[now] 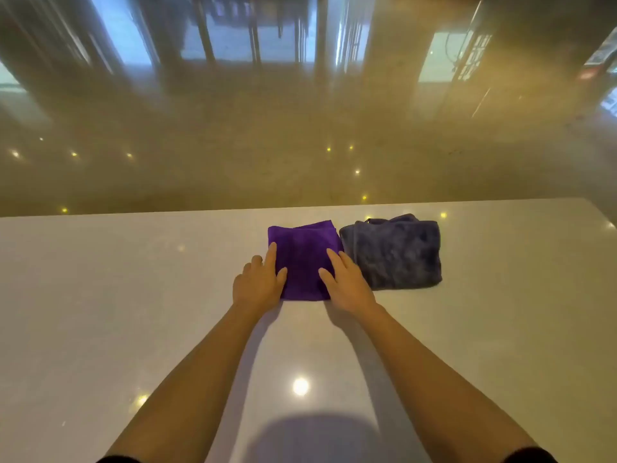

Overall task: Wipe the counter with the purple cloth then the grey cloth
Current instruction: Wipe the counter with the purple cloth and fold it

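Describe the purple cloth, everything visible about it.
The purple cloth is a deep violet, soft-looking fabric, folded into a rough square and lying flat on the pale glossy counter near its far edge. The left hand rests flat on its left side and the right hand on its right side, fingers extended, neither gripping. Its right edge sits right beside the folded grey cloth, seemingly touching it.

Pale glossy desk with ceiling-light glare, polished tan floor beyond its far edge, small lamp reflections, bright window reflections
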`<state>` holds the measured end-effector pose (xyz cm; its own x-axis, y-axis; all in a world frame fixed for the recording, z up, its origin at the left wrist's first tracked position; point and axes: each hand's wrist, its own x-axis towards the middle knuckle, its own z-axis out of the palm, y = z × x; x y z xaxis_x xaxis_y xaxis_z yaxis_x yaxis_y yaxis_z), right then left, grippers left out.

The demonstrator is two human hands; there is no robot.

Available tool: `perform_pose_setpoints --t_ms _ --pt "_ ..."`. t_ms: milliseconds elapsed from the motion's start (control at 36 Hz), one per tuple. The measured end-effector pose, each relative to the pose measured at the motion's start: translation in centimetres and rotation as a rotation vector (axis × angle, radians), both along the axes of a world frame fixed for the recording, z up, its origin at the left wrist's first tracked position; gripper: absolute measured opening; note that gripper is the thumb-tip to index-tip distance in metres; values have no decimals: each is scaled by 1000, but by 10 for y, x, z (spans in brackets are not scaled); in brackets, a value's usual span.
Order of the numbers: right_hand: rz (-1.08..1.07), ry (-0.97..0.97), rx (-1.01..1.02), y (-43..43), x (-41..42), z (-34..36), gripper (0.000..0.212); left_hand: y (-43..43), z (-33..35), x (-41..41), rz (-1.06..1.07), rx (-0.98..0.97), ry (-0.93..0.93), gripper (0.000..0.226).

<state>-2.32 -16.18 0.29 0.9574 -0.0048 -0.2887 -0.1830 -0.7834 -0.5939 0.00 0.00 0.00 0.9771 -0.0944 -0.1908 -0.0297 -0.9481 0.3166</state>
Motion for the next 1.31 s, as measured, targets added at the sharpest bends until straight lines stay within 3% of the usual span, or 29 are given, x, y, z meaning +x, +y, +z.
perform_pose_setpoints --t_ms 111,278,583,667,833,944,1111,1306 --pt "-79 -11 -16 1 14 -4 47 -5 -11 14 24 15 -3 56" --pt "-135 -23 -247 8 31 -4 34 -20 -15 26 58 -85 37 54" --pt "-411 48 85 12 48 0 33 -13 -18 29 68 -192 31 51" --pt "-344 23 155 11 46 2 26 -10 -17 27 101 -253 21 42" --pt "-210 -73 205 10 26 9 21 -3 -4 12 81 -236 -22 48" --pt "-162 -99 254 16 11 19 27 8 11 -4 57 -202 -58 53" --pt "-72 -115 327 38 -16 39 37 33 32 -40 135 -243 -96 42" --pt "46 -121 469 79 -62 62 48 77 60 -95 190 -153 -110 50"
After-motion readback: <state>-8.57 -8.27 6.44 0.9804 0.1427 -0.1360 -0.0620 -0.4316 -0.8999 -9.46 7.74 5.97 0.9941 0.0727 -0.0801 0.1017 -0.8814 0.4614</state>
